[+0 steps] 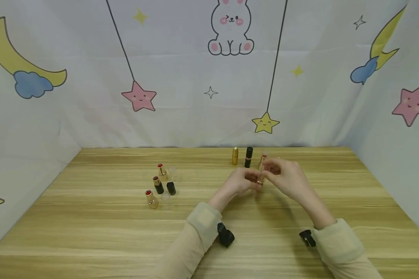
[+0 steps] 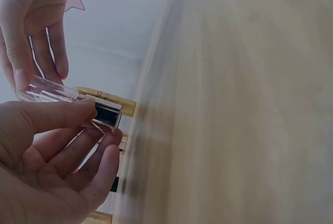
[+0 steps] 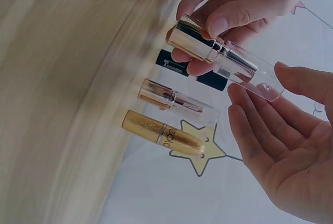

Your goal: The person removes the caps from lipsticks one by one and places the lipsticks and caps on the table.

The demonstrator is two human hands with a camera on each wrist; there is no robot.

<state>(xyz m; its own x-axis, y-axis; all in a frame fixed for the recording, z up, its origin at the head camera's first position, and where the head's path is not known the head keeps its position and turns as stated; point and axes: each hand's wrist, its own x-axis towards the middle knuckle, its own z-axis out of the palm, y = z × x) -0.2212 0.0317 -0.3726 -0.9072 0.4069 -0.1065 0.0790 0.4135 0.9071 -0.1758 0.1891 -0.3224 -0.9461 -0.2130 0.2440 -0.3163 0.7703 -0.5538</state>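
Observation:
Both hands hold a lipstick (image 3: 195, 41) with a shiny gold-toned base. My left hand (image 1: 242, 180) grips that base between thumb and fingers. A transparent cap (image 3: 260, 76) surrounds the lipstick's inner tube. At the cap's far end, the thumb and fingertips of my right hand (image 1: 288, 176) pinch it. Behind the hands stand a gold lipstick (image 1: 235, 155), a black lipstick (image 1: 248, 157) and a clear-capped lipstick (image 3: 177, 102). The right hand hides part of this row in the head view.
To the left stand uncapped lipsticks: two with gold bases (image 1: 163, 173) (image 1: 151, 199) and one with a black base (image 1: 158, 186). A black cap (image 1: 171, 188) and clear caps (image 1: 165, 198) stand beside them. A patterned white cloth (image 1: 181, 116) hangs behind the wooden table (image 1: 101, 236).

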